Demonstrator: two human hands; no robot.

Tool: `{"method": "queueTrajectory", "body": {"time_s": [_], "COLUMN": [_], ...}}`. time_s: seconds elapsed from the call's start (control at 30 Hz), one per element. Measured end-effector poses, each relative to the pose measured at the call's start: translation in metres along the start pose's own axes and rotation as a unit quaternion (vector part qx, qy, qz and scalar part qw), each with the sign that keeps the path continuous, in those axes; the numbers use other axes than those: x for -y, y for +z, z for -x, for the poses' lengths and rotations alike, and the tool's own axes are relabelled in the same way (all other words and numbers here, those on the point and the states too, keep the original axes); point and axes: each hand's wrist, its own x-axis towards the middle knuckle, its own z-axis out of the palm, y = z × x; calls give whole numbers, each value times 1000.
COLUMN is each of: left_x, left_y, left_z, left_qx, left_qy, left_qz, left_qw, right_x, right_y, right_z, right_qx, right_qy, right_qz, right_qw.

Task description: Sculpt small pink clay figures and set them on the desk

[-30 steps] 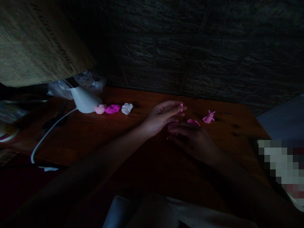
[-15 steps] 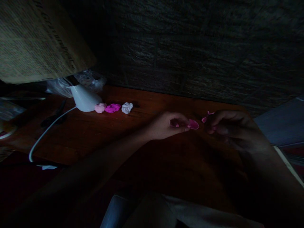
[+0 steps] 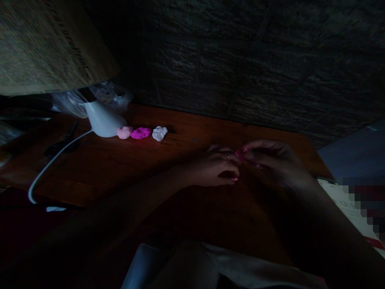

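In the dim head view, my right hand (image 3: 275, 162) is closed, thumb and fingers pinching a small flattened piece of pink clay (image 3: 240, 155). My left hand (image 3: 218, 164) is palm down over the wooden tabletop, a ring on one finger. Its thumb and forefinger are apart with nothing visible between them, and its other fingertips are close beside the pink piece; whether they touch it I cannot tell. Farther left lie three lumps of what looks like modelling clay: pale pink (image 3: 124, 132), bright magenta (image 3: 140, 133) and white (image 3: 159, 133).
A lamp with a white base (image 3: 104, 120) and printed shade (image 3: 60, 52) stands at the left, its white cord (image 3: 54, 160) curving down. Behind it is a clear plastic bag (image 3: 116, 98). Dark scissors (image 3: 64, 142) lie nearby. A dark stone-patterned wall (image 3: 228, 60) backs the table (image 3: 186, 124).
The pink piece has passed from my left hand's pinch to my right. My left hand has turned palm down and its thumb and forefinger have parted; my right hand has moved left.
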Motion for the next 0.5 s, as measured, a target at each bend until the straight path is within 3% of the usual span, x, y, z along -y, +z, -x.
{"method": "queueTrajectory", "body": {"time_s": [0.13,0.27,0.37,0.5], "left_x": [1,1,0,-1], "left_y": [-1,-7,-11,-12], "left_z": [-3,-6,-7,-7], "left_qx": [-65,-218,-301,-323], "left_qy": [-32,-104,-77,-24], "left_qz": [27,86,117,115], "left_qw": [997,966,943,939], "right_x": [-2,-1,0,-1], "right_y": [-1,0,0,-1], "right_z": [-1,-1,-1,-3], "right_qx": [-19,-27,-16,-15], "right_qy": [-6,-4,-5,-19], "right_qz": [6,3,8,17], "right_qw": [1000,1000,1000,1000]}}
